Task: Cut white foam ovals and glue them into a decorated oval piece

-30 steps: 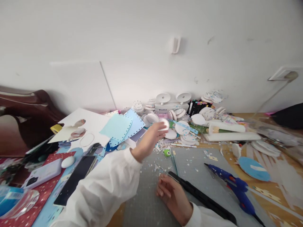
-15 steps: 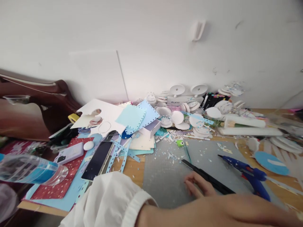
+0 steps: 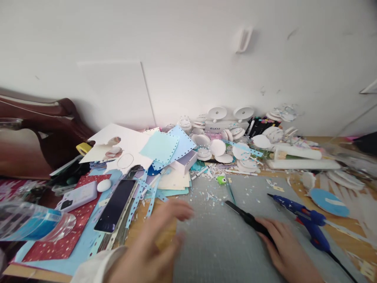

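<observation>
My right hand (image 3: 284,245) is closed around the handle of a black utility knife (image 3: 246,218). The blade points up and left over the grey cutting mat (image 3: 209,243). Blurred by motion, my left hand (image 3: 150,239) hangs over the mat's left edge. Its fingers are curved, apart from the thumb, with nothing between them. A blue hot glue gun (image 3: 306,216) lies to the right of my right hand. Beyond the knife tip sit a small green toy-like piece (image 3: 220,179) and a thin dark strip (image 3: 231,193).
Blue and white paper sheets (image 3: 161,146), a phone (image 3: 115,206) and a tilted water bottle (image 3: 35,222) are on the left. White discs (image 3: 218,147) are heaped along the wall. A blue disc (image 3: 329,201) lies far right. Paper scraps litter the mat.
My left arm, which lay across the front to the right, has swung back to the left. My right hand now wraps the knife's handle. The view has turned slightly right.
</observation>
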`<action>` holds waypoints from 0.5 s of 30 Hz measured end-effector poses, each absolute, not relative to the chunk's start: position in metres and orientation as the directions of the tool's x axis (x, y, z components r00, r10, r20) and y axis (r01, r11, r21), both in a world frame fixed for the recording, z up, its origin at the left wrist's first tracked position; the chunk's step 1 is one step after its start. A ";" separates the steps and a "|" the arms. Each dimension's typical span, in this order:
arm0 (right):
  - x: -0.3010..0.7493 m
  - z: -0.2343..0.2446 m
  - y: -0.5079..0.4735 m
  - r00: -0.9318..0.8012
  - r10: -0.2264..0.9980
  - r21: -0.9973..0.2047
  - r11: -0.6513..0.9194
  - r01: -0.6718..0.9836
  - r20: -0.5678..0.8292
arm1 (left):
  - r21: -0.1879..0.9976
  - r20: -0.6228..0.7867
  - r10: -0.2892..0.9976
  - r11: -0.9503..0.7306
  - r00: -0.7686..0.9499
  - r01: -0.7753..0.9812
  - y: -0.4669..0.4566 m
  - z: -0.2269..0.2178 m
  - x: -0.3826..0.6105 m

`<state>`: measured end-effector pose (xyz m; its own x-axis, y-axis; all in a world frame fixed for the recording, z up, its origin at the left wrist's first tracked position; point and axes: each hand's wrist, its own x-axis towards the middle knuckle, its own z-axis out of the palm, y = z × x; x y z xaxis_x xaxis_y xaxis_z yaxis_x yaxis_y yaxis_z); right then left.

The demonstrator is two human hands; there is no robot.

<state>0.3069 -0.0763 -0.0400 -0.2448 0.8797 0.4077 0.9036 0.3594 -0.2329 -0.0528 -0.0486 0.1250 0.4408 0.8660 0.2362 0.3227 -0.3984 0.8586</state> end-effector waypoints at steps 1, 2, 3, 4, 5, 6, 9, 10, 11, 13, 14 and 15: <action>0.309 -0.039 -0.078 -0.260 0.864 -0.239 0.387 0.890 0.431 | 0.927 0.152 0.960 -0.221 0.236 0.304 -0.046 0.115 -0.071; 0.311 -0.038 -0.081 -0.265 0.850 -0.247 0.406 0.880 0.456 | 0.970 0.054 0.998 -0.061 0.036 0.234 -0.041 0.104 -0.088; 0.314 -0.037 -0.082 -0.259 0.839 -0.253 0.414 0.874 0.479 | 0.992 -0.051 0.986 0.069 -0.159 0.105 -0.036 0.095 -0.105; 0.317 -0.037 -0.082 -0.241 0.831 -0.258 0.409 0.875 0.501 | 0.988 -0.152 0.943 0.137 -0.296 -0.073 -0.029 0.086 -0.121; 0.319 -0.037 -0.081 -0.214 0.825 -0.258 0.392 0.883 0.523 | 0.956 -0.244 0.899 0.160 -0.364 -0.245 -0.021 0.080 -0.135; 0.322 -0.037 -0.079 -0.185 0.821 -0.250 0.367 0.896 0.540 | 0.914 -0.316 0.855 0.156 -0.412 -0.375 -0.013 0.075 -0.147; 0.328 -0.043 -0.064 -0.137 0.820 -0.195 0.289 0.937 0.556 | 0.838 -0.397 0.805 0.123 -0.440 -0.531 0.016 0.069 -0.173; 0.329 -0.046 -0.059 -0.142 0.828 -0.175 0.277 0.945 0.543 | 0.831 -0.403 0.794 0.109 -0.455 -0.545 0.026 0.067 -0.179; 0.329 -0.048 -0.055 -0.155 0.837 -0.157 0.274 0.949 0.525 | 0.824 -0.412 0.786 0.106 -0.461 -0.557 0.036 0.066 -0.183; 0.330 -0.051 -0.052 -0.180 0.843 -0.142 0.288 0.947 0.506 | 0.809 -0.440 0.770 0.116 -0.462 -0.576 0.053 0.062 -0.188; 0.330 -0.051 -0.054 -0.189 0.837 -0.142 0.300 0.943 0.514 | 0.805 -0.454 0.763 0.130 -0.460 -0.579 0.061 0.059 -0.189; 0.330 -0.050 -0.059 -0.192 0.824 -0.147 0.313 0.938 0.533 | 0.803 -0.466 0.759 0.148 -0.455 -0.577 0.069 0.057 -0.189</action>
<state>0.3304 -0.0590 -0.0503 -0.1921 0.8242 0.5327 0.9382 0.3135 -0.1467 -0.1893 0.0687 0.0572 -0.4547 0.7588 -0.4664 -0.5771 0.1479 0.8032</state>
